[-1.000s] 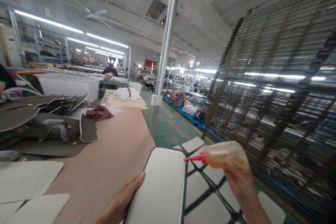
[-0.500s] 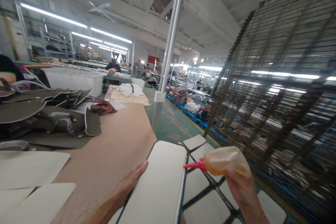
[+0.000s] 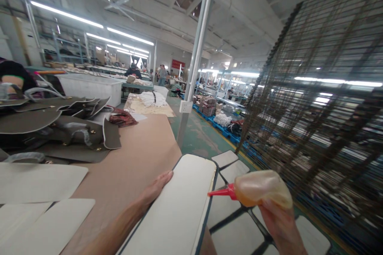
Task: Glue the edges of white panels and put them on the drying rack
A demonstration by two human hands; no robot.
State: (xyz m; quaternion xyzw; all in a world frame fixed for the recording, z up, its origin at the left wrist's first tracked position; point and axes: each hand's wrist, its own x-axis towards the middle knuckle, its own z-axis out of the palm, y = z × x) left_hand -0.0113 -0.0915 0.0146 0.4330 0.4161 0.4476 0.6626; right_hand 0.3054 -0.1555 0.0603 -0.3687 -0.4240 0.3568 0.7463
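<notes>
A white panel [image 3: 176,203] with rounded corners and a dark edge slants up from the bottom of the view. My left hand [image 3: 160,183] is closed along its left edge, fingers together; what the fingertips do under the panel is hidden. In my right hand [image 3: 277,215] is a clear squeeze bottle [image 3: 263,187] with amber liquid inside, tipped on its side. Its red nozzle [image 3: 223,192] points left, with the tip at the panel's right border. A thin yellowish line shows along that border near the top corner.
More white panels with dark edges [image 3: 236,231] lie beyond the right side. White pieces [image 3: 38,183] and a heap of dark grey bag parts [image 3: 74,139] cover the left of the brown table [image 3: 143,143]. A metal post [image 3: 191,71] rises ahead; a wire rack [image 3: 314,87] stands right. Another person [image 3: 13,75] sits far left.
The nozzle tip has shifted down along the panel's right border, toward me. The view has turned slightly left. Both hands keep their holds.
</notes>
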